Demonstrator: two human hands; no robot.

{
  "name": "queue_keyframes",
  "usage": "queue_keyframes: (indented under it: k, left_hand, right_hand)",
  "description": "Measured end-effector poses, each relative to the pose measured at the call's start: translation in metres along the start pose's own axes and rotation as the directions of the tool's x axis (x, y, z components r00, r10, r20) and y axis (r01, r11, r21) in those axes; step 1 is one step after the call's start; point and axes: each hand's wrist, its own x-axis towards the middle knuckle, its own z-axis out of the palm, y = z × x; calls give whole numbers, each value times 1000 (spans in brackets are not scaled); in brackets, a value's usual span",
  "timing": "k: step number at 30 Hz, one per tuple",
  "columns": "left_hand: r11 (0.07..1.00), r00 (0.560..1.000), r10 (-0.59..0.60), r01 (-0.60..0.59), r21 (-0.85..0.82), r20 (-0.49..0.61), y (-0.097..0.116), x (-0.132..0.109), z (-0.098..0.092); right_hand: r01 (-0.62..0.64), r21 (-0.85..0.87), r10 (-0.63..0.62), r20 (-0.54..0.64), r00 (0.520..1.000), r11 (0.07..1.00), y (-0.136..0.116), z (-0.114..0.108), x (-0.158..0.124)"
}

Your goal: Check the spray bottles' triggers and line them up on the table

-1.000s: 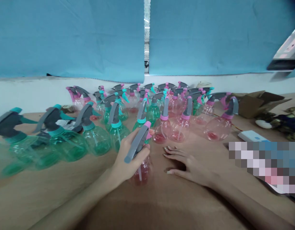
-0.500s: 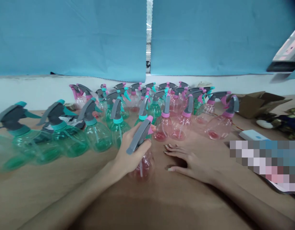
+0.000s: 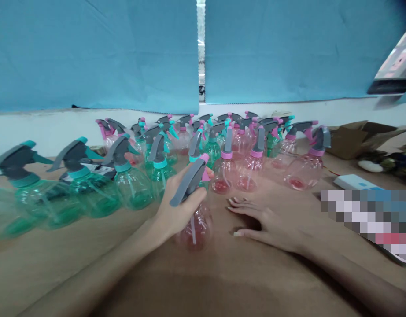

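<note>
My left hand [image 3: 178, 207] is wrapped around the neck of a pink spray bottle [image 3: 197, 231] with a grey trigger head and pink nozzle. The bottle stands upright on the table, its dip tube showing through the clear body. My fingers partly hide its collar. To the right, my right hand [image 3: 259, 222] rests on the tabletop with fingers spread and holds nothing. Just beyond it are two more pink spray bottles [image 3: 223, 174]. A row of green spray bottles [image 3: 135, 189] with turquoise collars runs along on the left.
Behind stand several more pink and green spray bottles [image 3: 241, 143] in a cluster. On the right are an open cardboard box [image 3: 358, 138], a white box-shaped object [image 3: 361, 182] and a blurred-out flat item. Blue curtains [image 3: 97, 53] hang over the white wall at the back.
My left hand keeps its grip on the pink spray bottle, and the right hand stays flat. Only a slight shift of the camera view is visible.
</note>
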Motion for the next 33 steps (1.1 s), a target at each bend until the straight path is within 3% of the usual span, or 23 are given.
queue_keyframes:
  k: [11,25,33]
  left_hand:
    - [997,999,-3,7,75,-49,1,0,2]
    - [997,999,-2,5,78,-38,1,1,1]
    - [999,1000,6,-6,37,-19,1,0,2]
  right_hand:
    - [-25,19,25,9,1000,1000,1,-1,0]
    - [5,28,-4,-35,999,1000,0,-1,0]
    - [-29,-9,29,-4,1000,1000,-1,-2,0]
